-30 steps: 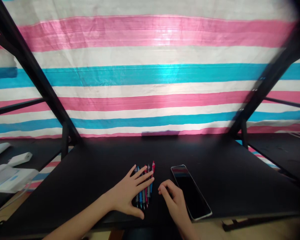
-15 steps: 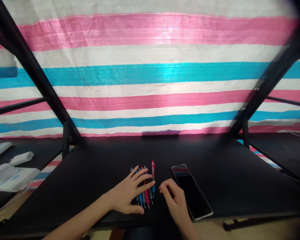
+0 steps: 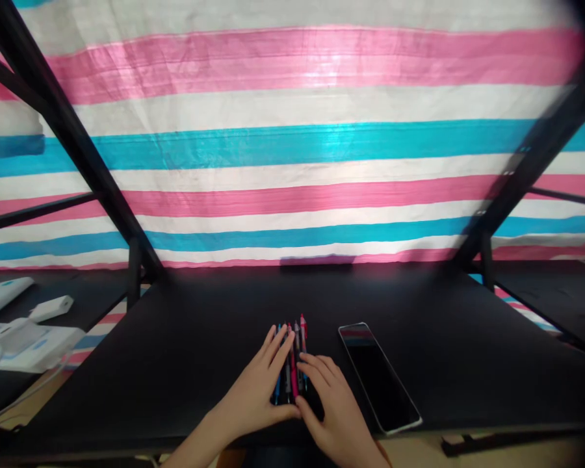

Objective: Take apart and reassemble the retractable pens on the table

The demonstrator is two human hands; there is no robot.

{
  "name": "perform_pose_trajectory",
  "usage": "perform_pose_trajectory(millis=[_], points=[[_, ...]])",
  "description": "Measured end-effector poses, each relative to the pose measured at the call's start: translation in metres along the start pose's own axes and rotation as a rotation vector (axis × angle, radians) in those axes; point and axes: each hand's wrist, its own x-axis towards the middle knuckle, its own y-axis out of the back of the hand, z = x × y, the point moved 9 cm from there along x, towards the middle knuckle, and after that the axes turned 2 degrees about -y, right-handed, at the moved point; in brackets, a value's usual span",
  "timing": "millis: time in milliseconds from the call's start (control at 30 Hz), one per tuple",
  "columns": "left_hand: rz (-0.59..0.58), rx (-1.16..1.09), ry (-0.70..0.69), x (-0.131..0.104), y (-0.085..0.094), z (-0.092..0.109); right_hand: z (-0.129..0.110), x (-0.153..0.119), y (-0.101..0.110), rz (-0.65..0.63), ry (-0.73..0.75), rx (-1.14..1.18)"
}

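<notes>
Several slim pens in blue, grey and pink lie side by side on the black table, pointing away from me. My left hand rests on their left side, fingers stretched forward over them and thumb reaching right across their near ends. From the right, my right hand touches the row with bent fingertips, its thumb apart and meeting the left thumb near the pens' lower ends. Both hands are open around the row, partly hiding it. A red-topped pen lies at the row's right edge.
A dark-screened smartphone lies to the right of my right hand. White devices with cables sit on a side surface at left. Black metal posts rise at both sides before a striped sheet.
My right hand has moved left from beside the phone onto the pens and opened from a curl. My left hand's fingers have drawn closer together, and the pens sit in a tighter row.
</notes>
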Motion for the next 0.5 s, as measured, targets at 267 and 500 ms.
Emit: perform_pose_trajectory(millis=[267,500], points=[[0.084,-0.083,-0.039,0.005,0.001,0.004,-0.013,0.002,0.015,0.038,0.046,0.146],[0.241,-0.123,-0.017,-0.015,0.005,0.006,-0.008,-0.001,0.022,0.085,0.028,0.201]])
